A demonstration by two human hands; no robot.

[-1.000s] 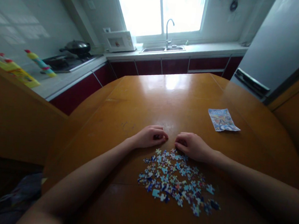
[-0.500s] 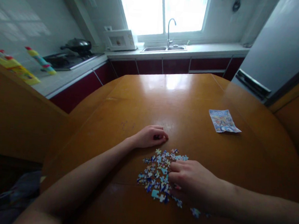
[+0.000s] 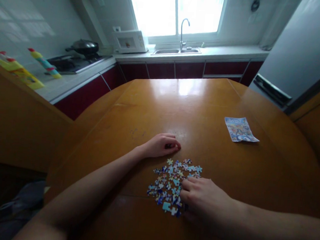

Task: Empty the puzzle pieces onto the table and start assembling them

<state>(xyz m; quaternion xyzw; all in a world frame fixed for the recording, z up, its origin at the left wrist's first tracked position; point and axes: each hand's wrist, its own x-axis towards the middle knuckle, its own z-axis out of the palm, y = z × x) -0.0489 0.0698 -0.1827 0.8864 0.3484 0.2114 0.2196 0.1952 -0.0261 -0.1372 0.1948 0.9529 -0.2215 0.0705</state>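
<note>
A loose heap of small jigsaw puzzle pieces point(image 3: 168, 188), blue, white and multicoloured, lies on the brown wooden table point(image 3: 149, 111) in front of me. My left hand point(image 3: 163, 145) rests on the table just beyond the heap, fingers curled and the thumb meeting the fingertips; no piece shows in it. At the right side of the heap is my right hand point(image 3: 205, 196), knuckles up, its fingers bent down onto the pieces. Its fingertips and anything under the palm are hidden.
A creased printed picture sheet point(image 3: 241, 129) lies farther back on the right of the table. Beyond the table's edge are a counter with a sink point(image 3: 177, 51), a white microwave point(image 3: 131, 42), a wok point(image 3: 84, 47) and cleaning bottles point(image 3: 44, 63). A fridge point(image 3: 294, 57) stands at right.
My right hand has shifted slightly nearer to me, and the stray pieces that lay below it at the lower right are out of sight. My left hand stays put.
</note>
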